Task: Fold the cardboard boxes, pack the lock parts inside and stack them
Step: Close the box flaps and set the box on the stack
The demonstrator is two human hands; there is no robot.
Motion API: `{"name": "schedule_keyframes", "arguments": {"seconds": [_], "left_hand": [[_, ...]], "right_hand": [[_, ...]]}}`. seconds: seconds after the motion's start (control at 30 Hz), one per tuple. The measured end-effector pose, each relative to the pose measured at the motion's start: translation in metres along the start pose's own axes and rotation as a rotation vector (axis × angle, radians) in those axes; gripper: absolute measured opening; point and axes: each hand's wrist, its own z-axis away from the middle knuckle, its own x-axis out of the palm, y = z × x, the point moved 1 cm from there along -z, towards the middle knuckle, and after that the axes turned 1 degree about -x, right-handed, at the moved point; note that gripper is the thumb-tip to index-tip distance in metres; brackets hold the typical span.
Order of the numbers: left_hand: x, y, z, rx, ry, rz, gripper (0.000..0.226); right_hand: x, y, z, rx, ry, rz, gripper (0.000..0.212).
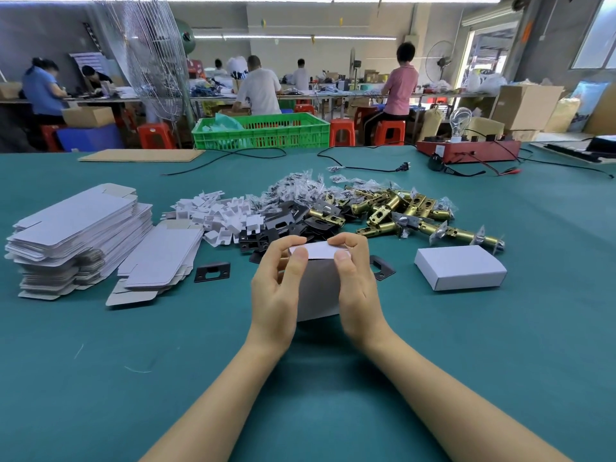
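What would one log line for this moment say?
step: closing box flap | left hand + right hand: hold box | finished box: right | flat blanks: left

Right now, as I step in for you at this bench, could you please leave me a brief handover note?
Left hand and right hand together grip one white box, thumbs at its top flap; whether it is packed is hidden.
One closed box lies to the right.
Flat blanks are stacked at left; white inserts, black plates, brass latches and screw bags are piled behind.
Left: close this box, fold and pack more, stack them.
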Motion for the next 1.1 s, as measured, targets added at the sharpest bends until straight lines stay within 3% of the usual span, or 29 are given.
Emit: {"name": "schedule_keyframes", "arguments": {"seconds": [0.3,0.4,1.1], "left_hand": [[-0.0041,-0.0094,-0.0008,0.043,-0.010,-0.124,0.019],[-0.0036,-0.0084,-0.0007,0.059,-0.006,-0.163,0.020],[-0.0005,-0.0079,-0.0044,0.124,-0.037,-0.152,0.021]], "right_hand": [[0.0036,-0.0009,0.0049,-0.075,0.060,0.121,0.026],[0.0035,-0.0007,0.0044,-0.067,0.073,0.134,0.016],[0.0029,-0.0022,0.0020,-0.065,0.113,0.095,0.010]]}}
